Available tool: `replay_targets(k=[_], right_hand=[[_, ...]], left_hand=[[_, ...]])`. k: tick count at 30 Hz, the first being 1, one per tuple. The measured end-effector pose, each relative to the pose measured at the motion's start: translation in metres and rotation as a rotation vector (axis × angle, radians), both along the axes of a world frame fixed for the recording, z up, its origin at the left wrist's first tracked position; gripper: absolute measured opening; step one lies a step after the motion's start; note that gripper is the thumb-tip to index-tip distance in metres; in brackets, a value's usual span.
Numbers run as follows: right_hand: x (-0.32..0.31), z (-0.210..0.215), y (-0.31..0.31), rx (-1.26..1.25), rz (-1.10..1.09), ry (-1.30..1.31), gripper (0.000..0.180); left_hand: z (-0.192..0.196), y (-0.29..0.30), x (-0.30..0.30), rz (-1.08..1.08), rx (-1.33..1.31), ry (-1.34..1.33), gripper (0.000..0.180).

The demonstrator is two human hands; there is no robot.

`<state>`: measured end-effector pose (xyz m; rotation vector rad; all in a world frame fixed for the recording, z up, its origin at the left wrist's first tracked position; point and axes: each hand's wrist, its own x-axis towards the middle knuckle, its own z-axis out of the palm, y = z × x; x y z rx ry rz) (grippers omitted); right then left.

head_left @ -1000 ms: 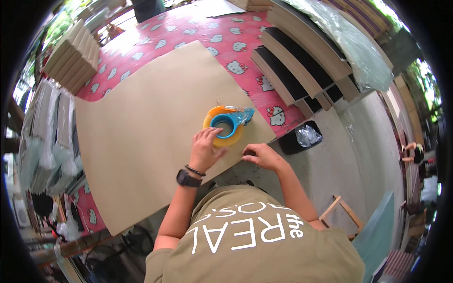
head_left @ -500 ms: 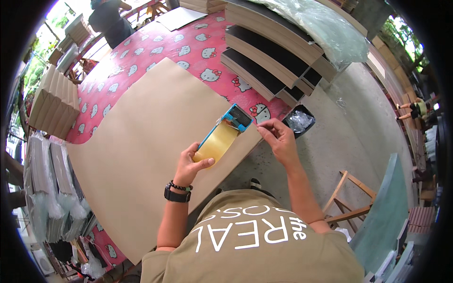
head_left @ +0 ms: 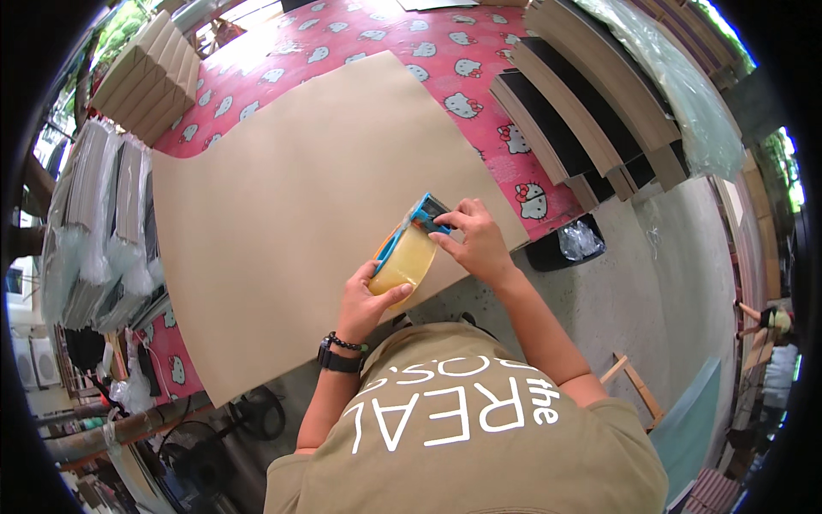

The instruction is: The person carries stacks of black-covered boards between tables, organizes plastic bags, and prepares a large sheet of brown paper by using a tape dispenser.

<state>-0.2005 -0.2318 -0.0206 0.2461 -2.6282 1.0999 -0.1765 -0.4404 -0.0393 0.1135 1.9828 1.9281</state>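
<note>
My left hand [head_left: 370, 300] is closed around the tape roll [head_left: 404, 264] of a blue hand-held tape dispenser [head_left: 423, 208], thumb on the wide, yellowish clear tape. The dispenser is held tilted above a large brown paper sheet [head_left: 300, 180], its cutter end pointing up and away from me. My right hand [head_left: 475, 240] has thumb and fingertips pinched at that cutter end, touching it. Whether a loose tape end lies between those fingertips is too small to tell. The brown sheet covers much of the table, with its near edge close to my body.
A pink patterned cover [head_left: 334, 43] lies under the sheet. Stacked boards with black tops [head_left: 548, 111] stand at the right, beside a black bin [head_left: 548, 254] holding clear plastic. Wrapped board bundles [head_left: 107, 206] line the left; a brown stack [head_left: 154, 77] rises behind them.
My right hand has come left from beside the dispenser onto its cutter end. My left hand still grips the roll. The view has shifted, showing more of the near left side.
</note>
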Motion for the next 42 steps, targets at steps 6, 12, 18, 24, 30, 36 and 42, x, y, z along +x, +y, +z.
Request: replay_targets(k=[6, 12, 18, 24, 30, 36, 42], right_hand=[[-0.009, -0.024, -0.009, 0.197, 0.008, -0.046, 0.013], [-0.013, -0.026, -0.008, 0.130, 0.051, -0.003, 0.011], [-0.010, -0.028, -0.012, 0.049, 0.033, -0.044, 0.013], [-0.016, -0.030, -0.009, -0.017, 0.037, -0.069, 0.014], [-0.016, -0.015, -0.009, 0.139, -0.054, 0.066, 0.012], [-0.024, -0.020, 0.008, 0.182, -0.119, 0.029, 0.014], [-0.029, -0.030, 0.014, 0.149, -0.078, -0.016, 0.015]], left_hand=[[-0.018, -0.003, 0.002, 0.004, -0.119, 0.155, 0.040], [-0.004, -0.001, -0.007, -0.065, -0.465, 0.379, 0.034], [0.001, 0.006, -0.005, 0.006, -0.248, 0.196, 0.031], [-0.003, 0.004, -0.008, 0.006, -0.234, 0.223, 0.029], [-0.003, 0.004, -0.006, 0.066, -0.148, 0.210, 0.034], [0.006, 0.001, 0.003, 0.018, -0.242, 0.385, 0.036], [0.003, -0.005, 0.005, 0.001, -0.252, 0.412, 0.038]])
